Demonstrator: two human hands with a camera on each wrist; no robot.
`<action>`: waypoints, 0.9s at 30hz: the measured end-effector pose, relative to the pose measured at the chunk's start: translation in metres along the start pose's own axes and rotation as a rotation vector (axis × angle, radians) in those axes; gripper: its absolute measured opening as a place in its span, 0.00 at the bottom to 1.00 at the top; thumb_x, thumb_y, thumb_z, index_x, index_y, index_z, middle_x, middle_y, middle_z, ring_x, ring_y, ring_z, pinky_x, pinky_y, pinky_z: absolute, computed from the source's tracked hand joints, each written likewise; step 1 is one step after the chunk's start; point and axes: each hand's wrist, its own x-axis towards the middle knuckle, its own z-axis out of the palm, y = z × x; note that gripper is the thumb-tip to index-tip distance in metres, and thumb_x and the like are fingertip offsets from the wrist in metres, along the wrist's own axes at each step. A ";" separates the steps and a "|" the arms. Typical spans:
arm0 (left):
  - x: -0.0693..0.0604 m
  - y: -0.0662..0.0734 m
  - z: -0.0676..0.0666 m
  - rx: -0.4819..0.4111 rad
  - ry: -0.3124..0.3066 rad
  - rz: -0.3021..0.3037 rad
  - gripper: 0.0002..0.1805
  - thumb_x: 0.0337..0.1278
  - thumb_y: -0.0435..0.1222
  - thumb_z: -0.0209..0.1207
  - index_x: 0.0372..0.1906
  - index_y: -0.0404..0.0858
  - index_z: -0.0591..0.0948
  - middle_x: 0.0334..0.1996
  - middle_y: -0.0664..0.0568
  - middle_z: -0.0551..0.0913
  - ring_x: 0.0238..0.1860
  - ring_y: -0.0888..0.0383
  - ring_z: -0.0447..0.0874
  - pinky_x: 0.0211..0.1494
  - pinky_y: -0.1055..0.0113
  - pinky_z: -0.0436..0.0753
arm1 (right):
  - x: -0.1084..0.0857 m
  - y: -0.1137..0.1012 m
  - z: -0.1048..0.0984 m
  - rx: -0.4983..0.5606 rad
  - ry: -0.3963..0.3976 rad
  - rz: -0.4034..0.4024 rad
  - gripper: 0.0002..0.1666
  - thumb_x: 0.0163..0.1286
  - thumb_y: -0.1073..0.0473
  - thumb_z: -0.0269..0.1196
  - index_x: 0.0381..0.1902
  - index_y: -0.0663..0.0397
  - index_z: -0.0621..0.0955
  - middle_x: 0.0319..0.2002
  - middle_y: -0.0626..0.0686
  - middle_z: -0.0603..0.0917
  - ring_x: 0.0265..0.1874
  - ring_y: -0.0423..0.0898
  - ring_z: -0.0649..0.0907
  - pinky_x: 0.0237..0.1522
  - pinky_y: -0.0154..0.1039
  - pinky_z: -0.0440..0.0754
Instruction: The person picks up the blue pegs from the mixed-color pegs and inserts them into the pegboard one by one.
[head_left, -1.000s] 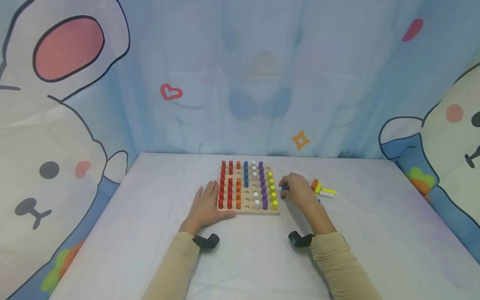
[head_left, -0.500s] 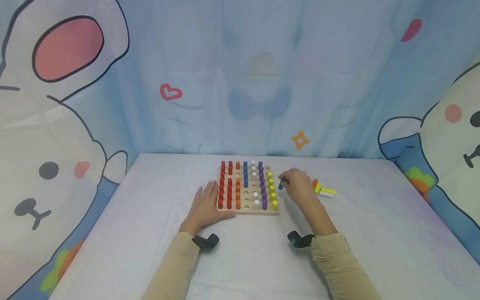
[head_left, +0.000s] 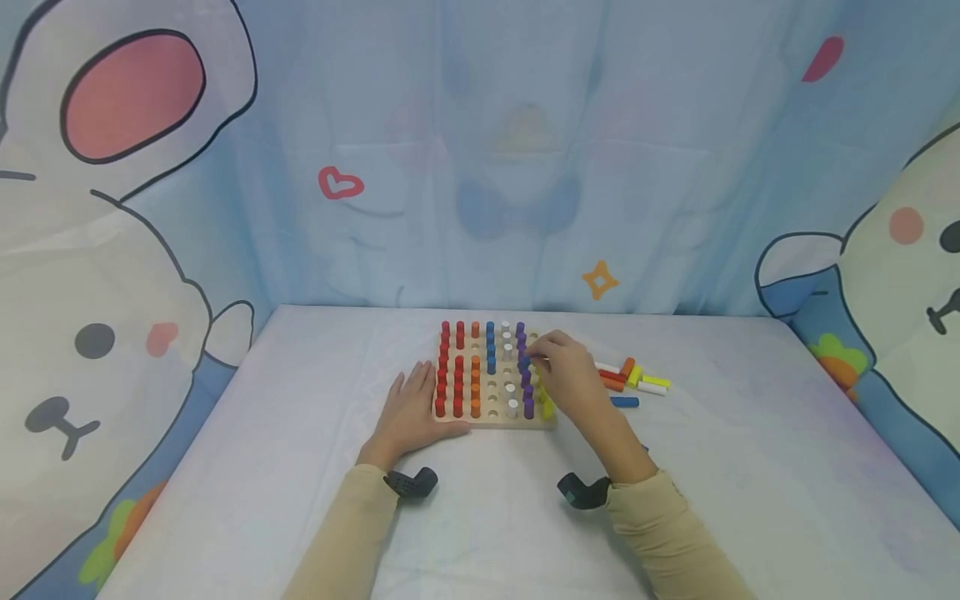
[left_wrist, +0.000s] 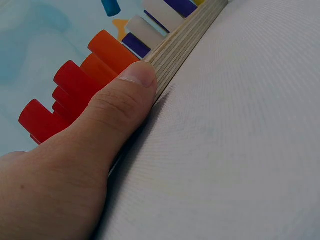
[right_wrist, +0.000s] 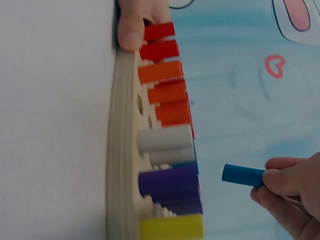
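Observation:
A wooden pegboard (head_left: 510, 423) on the table carries upright columns of red, orange, blue, white, purple and yellow pegs. My left hand (head_left: 411, 412) rests along the board's left side, fingers straight, with the thumb (left_wrist: 122, 97) against its front edge. Between thumb and fingertips my right hand (head_left: 573, 379) pinches a blue peg (right_wrist: 243, 175). That hand is above the board's right part, over the purple and yellow columns; in the right wrist view the peg is apart from the board. Bare holes (head_left: 492, 400) show in the front half of the blue column. The right hand hides some yellow pegs.
Right of the board lie loose pegs: a blue peg (head_left: 624, 402), a white peg (head_left: 652, 388), and several yellow, orange and red ones. Another blue bit (head_left: 646, 448) shows beside the right forearm. A printed curtain (head_left: 517, 167) hangs behind the white-covered table (head_left: 495, 517).
My right hand has lifted the blue peg off the table's right side and carried it left over the board. Loose pegs behind the hand are now uncovered. The left hand stays put.

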 end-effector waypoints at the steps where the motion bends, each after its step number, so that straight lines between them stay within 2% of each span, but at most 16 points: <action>1: 0.000 0.000 0.000 0.002 0.000 0.000 0.68 0.33 0.77 0.54 0.75 0.39 0.49 0.76 0.49 0.49 0.77 0.54 0.41 0.79 0.51 0.41 | 0.000 -0.003 0.002 0.003 -0.007 -0.001 0.09 0.66 0.63 0.62 0.43 0.53 0.84 0.43 0.52 0.81 0.40 0.48 0.82 0.45 0.42 0.85; 5: 0.000 0.000 -0.001 0.005 0.003 0.001 0.68 0.33 0.77 0.54 0.75 0.38 0.49 0.76 0.49 0.50 0.77 0.54 0.41 0.79 0.51 0.41 | -0.001 -0.011 0.011 0.001 -0.026 -0.024 0.12 0.64 0.62 0.64 0.46 0.52 0.83 0.41 0.51 0.81 0.37 0.46 0.81 0.42 0.40 0.86; 11: 0.000 -0.002 0.000 -0.004 0.005 -0.001 0.69 0.31 0.78 0.53 0.75 0.39 0.49 0.76 0.49 0.50 0.77 0.53 0.41 0.79 0.51 0.41 | 0.001 -0.015 0.024 0.015 -0.042 -0.082 0.11 0.63 0.61 0.66 0.44 0.52 0.84 0.39 0.50 0.83 0.39 0.46 0.82 0.46 0.40 0.85; 21: 0.001 -0.003 0.003 -0.001 0.003 0.006 0.69 0.32 0.79 0.52 0.75 0.38 0.50 0.76 0.48 0.50 0.77 0.53 0.41 0.78 0.51 0.41 | 0.005 -0.019 0.044 -0.001 -0.113 -0.097 0.09 0.64 0.60 0.65 0.43 0.51 0.85 0.40 0.49 0.83 0.42 0.45 0.82 0.47 0.39 0.84; 27: 0.001 -0.003 0.002 0.008 0.003 0.007 0.69 0.32 0.79 0.52 0.75 0.38 0.50 0.76 0.48 0.50 0.77 0.53 0.41 0.79 0.51 0.41 | 0.006 -0.018 0.050 -0.044 -0.108 -0.135 0.10 0.63 0.61 0.65 0.43 0.53 0.85 0.41 0.49 0.84 0.43 0.44 0.83 0.49 0.37 0.84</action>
